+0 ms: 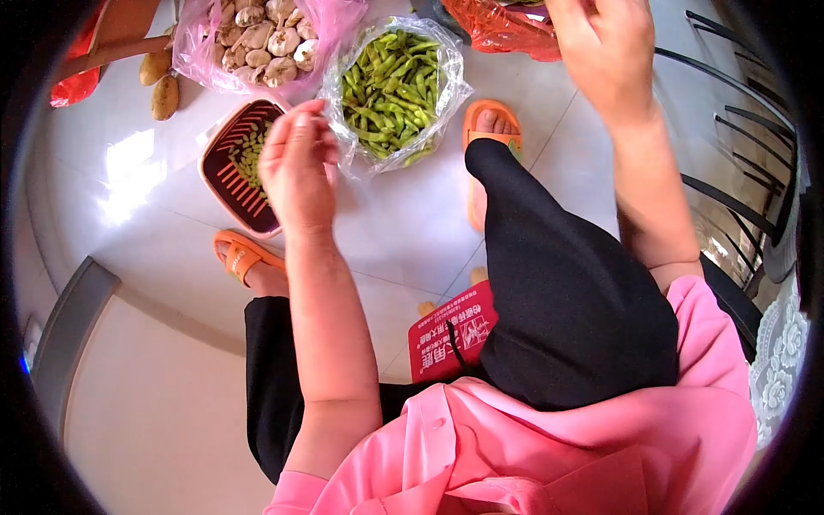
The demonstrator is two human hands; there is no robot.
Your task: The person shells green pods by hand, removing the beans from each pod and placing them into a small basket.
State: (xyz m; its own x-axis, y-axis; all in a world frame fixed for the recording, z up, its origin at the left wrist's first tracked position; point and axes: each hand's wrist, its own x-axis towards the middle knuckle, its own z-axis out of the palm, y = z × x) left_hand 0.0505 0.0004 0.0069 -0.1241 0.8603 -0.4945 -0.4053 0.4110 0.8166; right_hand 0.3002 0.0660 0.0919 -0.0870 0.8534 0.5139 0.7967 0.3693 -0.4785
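My left hand [299,163] hovers between the basket and the bag of pods, its fingers loosely bent and somewhat apart, with nothing visible in them. Under and beside it stands a pink-rimmed dark basket [209,163] holding shelled green beans [247,159]. To its right, a clear plastic bag [455,81] is full of green soybean pods [390,94]. My right hand [609,51] is at the top edge, over a red plastic bag [502,30]. Its fingers are curled in, and their tips are cut off by the frame, so whatever they hold is hidden.
A pink bag [335,17] of garlic bulbs [279,43] lies at the back, with potatoes [164,97] left of it. My feet in orange sandals [245,257] flank the basket and pods. Black metal rods [730,193] stand on the right. A red printed box [455,335] sits below me.
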